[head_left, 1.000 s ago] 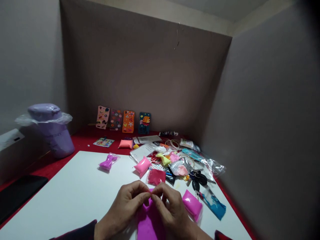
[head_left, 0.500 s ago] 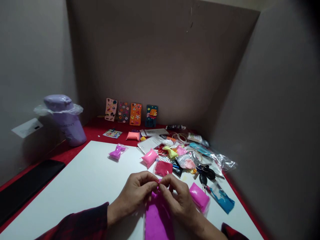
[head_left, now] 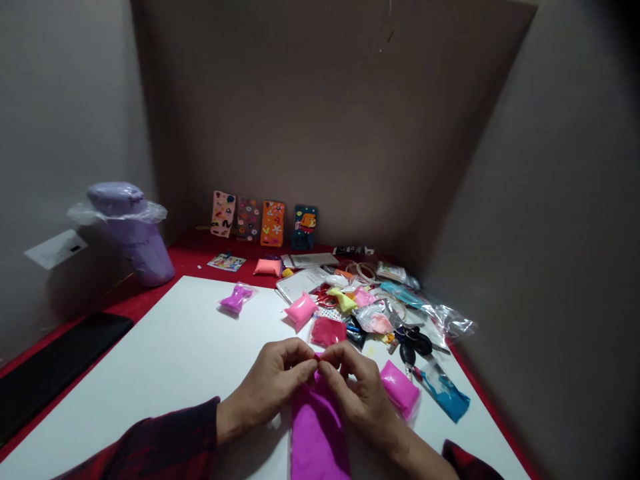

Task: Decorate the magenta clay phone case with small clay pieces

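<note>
Left hand (head_left: 270, 387) and right hand (head_left: 357, 390) meeting fingertip to fingertip, both pinching top edge of magenta clay packet (head_left: 317, 433) lying on white board (head_left: 165, 360).

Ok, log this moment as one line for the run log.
left hand: pinching top of magenta bag | right hand: pinching same edge | bag: on white board | beside right hand: pink packet

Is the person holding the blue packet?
No, the left hand and the right hand pinch the top of the magenta packet, while the blue packet lies apart on the white board.
</note>
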Demonstrator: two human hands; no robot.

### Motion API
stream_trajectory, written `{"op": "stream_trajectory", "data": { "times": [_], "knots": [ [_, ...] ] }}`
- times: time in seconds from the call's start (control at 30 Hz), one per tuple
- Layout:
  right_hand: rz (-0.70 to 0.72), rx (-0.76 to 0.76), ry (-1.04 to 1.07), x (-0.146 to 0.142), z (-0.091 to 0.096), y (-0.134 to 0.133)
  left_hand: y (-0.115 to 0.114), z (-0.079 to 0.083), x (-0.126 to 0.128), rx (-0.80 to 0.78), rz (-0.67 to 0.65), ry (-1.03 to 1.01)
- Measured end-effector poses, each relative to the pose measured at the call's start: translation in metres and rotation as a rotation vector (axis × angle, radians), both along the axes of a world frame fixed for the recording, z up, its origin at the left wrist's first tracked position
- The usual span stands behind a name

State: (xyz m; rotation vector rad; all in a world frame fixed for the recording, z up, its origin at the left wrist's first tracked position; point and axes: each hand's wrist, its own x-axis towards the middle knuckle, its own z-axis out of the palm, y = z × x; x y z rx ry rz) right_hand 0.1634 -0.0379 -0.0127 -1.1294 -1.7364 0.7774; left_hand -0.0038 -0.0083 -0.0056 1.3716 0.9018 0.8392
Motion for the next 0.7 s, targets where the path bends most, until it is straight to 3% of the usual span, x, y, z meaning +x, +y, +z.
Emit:
{"op": "stream_trajectory", "data": {
  "times": [0.7],
  "knots": [
    [0.016, -0.060, -0.018, 0.0015, -0.0004, 0.0005, -0.0026, 0.0020, -0.0002, -0.010, -0.072, 0.024]
  ]
}}
